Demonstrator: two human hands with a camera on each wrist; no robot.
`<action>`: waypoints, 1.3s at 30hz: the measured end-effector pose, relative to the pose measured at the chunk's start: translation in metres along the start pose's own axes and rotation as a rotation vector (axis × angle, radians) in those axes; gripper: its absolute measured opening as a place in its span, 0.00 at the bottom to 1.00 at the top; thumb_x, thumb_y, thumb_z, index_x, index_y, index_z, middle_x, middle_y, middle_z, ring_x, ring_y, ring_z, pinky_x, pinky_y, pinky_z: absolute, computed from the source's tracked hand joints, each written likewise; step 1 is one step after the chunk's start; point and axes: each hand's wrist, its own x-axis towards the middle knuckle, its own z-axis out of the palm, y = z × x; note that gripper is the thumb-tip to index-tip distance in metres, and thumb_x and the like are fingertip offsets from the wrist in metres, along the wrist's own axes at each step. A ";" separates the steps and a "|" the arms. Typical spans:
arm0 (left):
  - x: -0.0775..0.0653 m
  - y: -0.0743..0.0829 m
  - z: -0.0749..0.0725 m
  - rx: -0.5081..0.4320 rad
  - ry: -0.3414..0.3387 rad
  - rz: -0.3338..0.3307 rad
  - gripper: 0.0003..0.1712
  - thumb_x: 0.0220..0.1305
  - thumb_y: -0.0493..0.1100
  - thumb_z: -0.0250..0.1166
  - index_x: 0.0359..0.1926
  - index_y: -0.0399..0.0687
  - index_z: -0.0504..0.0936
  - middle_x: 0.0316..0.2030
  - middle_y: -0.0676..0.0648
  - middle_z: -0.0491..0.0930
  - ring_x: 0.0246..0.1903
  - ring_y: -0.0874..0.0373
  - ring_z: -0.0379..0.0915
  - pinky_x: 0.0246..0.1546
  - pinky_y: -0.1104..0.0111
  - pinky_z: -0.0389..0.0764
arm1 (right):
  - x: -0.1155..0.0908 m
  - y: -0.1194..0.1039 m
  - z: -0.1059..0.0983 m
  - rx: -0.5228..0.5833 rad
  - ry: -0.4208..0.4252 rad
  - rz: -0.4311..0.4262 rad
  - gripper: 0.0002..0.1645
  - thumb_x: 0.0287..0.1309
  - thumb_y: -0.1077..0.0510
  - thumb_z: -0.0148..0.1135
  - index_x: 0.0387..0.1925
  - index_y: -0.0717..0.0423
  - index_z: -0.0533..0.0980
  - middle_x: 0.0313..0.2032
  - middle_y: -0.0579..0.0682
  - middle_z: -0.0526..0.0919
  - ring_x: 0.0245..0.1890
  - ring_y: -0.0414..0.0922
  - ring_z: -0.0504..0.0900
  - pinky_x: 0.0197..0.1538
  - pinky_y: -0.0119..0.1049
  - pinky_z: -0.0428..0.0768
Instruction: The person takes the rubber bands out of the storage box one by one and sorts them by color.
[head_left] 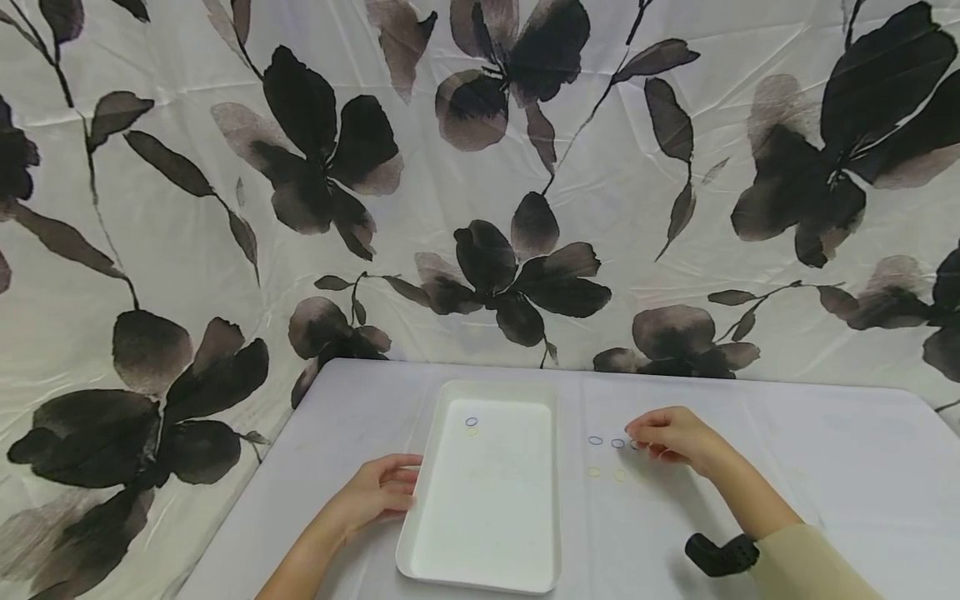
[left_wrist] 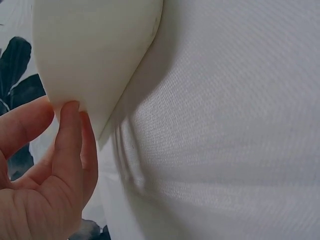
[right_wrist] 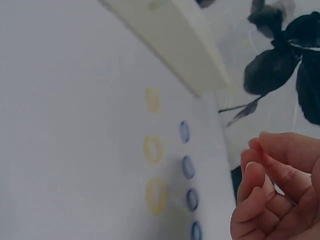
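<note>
A white rectangular tray (head_left: 487, 508) lies on the table, with a thin blue ring (head_left: 472, 422) and a yellow ring (head_left: 472, 432) near its far end. My left hand (head_left: 378, 493) holds the tray's left rim; in the left wrist view, its fingertips (left_wrist: 70, 106) pinch the edge. My right hand (head_left: 678, 437) is over the row of blue rings (head_left: 618, 443), right of the tray. Its fingers are curled and the thumb meets the index fingertip, with nothing visible between them. Several blue rings (right_wrist: 188, 166) and yellow rings (right_wrist: 153, 150) lie in two rows in the right wrist view.
A white cloth (head_left: 840, 483) covers the table. Behind it hangs a pale curtain (head_left: 675, 275) with dark flowers. A black device (head_left: 722, 556) sits at the right wrist by the sleeve (head_left: 806, 567).
</note>
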 end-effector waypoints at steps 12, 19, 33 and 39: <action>0.000 0.000 0.000 -0.012 -0.013 0.006 0.38 0.49 0.26 0.62 0.62 0.25 0.60 0.49 0.34 0.72 0.43 0.52 0.75 0.42 0.62 0.79 | 0.020 -0.036 0.009 0.057 -0.073 -0.066 0.19 0.59 0.60 0.59 0.47 0.71 0.75 0.26 0.49 0.79 0.22 0.41 0.73 0.27 0.29 0.76; 0.000 0.000 -0.001 0.003 -0.010 0.012 0.37 0.49 0.26 0.62 0.62 0.25 0.60 0.50 0.33 0.72 0.45 0.52 0.75 0.40 0.63 0.79 | 0.032 -0.049 0.025 0.052 -0.045 -0.061 0.17 0.56 0.61 0.62 0.45 0.68 0.77 0.26 0.48 0.79 0.23 0.41 0.75 0.29 0.30 0.77; 0.001 -0.004 0.000 -0.015 -0.010 0.006 0.37 0.50 0.26 0.62 0.62 0.25 0.60 0.49 0.35 0.73 0.44 0.53 0.75 0.40 0.63 0.79 | 0.049 -0.069 0.058 0.005 -0.031 -0.060 0.15 0.52 0.63 0.65 0.42 0.68 0.79 0.25 0.49 0.81 0.21 0.40 0.75 0.28 0.30 0.78; 0.001 -0.004 -0.001 -0.010 0.000 0.000 0.37 0.49 0.26 0.63 0.62 0.26 0.61 0.49 0.36 0.73 0.43 0.53 0.75 0.39 0.64 0.79 | 0.054 -0.076 0.076 -0.010 -0.038 -0.062 0.14 0.53 0.64 0.64 0.42 0.67 0.79 0.27 0.50 0.81 0.22 0.41 0.75 0.29 0.31 0.78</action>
